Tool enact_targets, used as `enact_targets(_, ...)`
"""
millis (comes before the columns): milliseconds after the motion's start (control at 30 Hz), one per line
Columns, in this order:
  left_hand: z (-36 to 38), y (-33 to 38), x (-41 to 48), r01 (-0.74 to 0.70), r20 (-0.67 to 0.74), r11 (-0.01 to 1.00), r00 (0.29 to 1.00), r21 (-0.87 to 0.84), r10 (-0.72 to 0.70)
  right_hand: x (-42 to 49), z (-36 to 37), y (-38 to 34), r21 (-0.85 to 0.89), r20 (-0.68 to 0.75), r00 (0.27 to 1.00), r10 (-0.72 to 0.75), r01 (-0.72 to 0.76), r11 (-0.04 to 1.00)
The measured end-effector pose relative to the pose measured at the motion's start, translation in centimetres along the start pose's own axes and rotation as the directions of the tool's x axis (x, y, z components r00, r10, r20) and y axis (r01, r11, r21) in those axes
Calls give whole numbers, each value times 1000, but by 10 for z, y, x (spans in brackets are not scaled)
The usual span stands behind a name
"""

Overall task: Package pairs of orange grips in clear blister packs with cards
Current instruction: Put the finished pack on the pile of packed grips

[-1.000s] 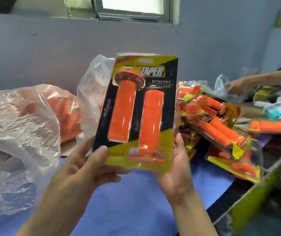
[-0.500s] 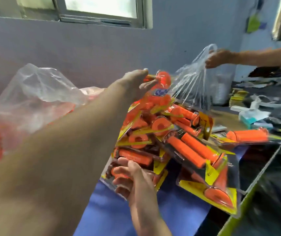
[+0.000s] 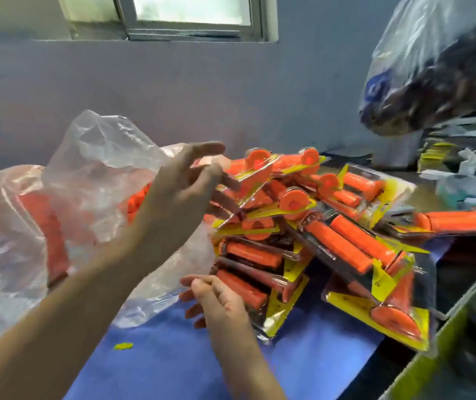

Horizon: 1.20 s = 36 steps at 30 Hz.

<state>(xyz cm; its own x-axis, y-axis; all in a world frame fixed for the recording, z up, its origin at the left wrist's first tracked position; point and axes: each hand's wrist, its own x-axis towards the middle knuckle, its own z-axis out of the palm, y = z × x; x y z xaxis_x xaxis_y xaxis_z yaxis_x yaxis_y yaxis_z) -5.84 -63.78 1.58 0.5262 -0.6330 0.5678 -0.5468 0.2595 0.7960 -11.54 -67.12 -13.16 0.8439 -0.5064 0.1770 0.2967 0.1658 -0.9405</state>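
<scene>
The finished blister packs [image 3: 303, 226] lie in a loose, leaning heap on the blue table [image 3: 173, 365], each one with two orange grips under clear plastic on a yellow and black card. The left hand [image 3: 179, 192] hovers at the top left side of the heap, its grip wide open and empty, the fingers spread near the upper packs. The right hand [image 3: 216, 301] is at the lower left edge of the heap, its grip half closed – it seems to touch the lowest pack, but I cannot tell if it holds it. A clear plastic bag [image 3: 72, 197] with more orange grips lies just to the left.

I judge the packs light and stiff, with smooth, slippery shells, so the heap can slide easily – better to take a pack by the flat card edges. The print on the cards is too blurred to read.
</scene>
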Motion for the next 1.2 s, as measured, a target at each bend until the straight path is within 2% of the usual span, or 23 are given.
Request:
enact_targets(100,-57,-15,-78,-39,-64,984,997,173,50,-8,24,6,-69,88,996,0,6,998)
enact_targets(233,-129,-40,-172,214,-303,922,946,322,-113,-21,72,20,-181,230,972,38,4,984)
enact_targets(333,-176,-60,-235,411,-467,829,859,379,-212,-30,114,35,-279,298,953,60,27,960)
enact_targets(467,-223,-79,-285,610,-628,661,734,438,-260,-39,158,60,-417,399,911,105,79,905)
enact_targets(600,-249,-95,-314,685,-670,586,679,432,-299,-43,185,84,-497,465,881,87,179,849)
enact_targets(767,-260,-100,-324,680,-648,629,679,377,-346,-40,204,103,-574,489,867,96,237,784)
enact_targets(867,-266,-90,-332,641,-636,610,722,467,-272,-44,219,111,-619,533,843,79,324,715)
enact_targets(967,-279,-76,-338,620,-666,488,739,615,-101,-53,229,118,-645,578,815,43,423,637)
enact_targets(1133,-312,-57,-354,698,-787,432,615,570,46,-62,229,124,-683,637,770,-41,588,434)
enact_targets(1200,-324,-50,-364,720,-817,419,568,553,100,-67,231,124,-705,650,755,-83,640,306)
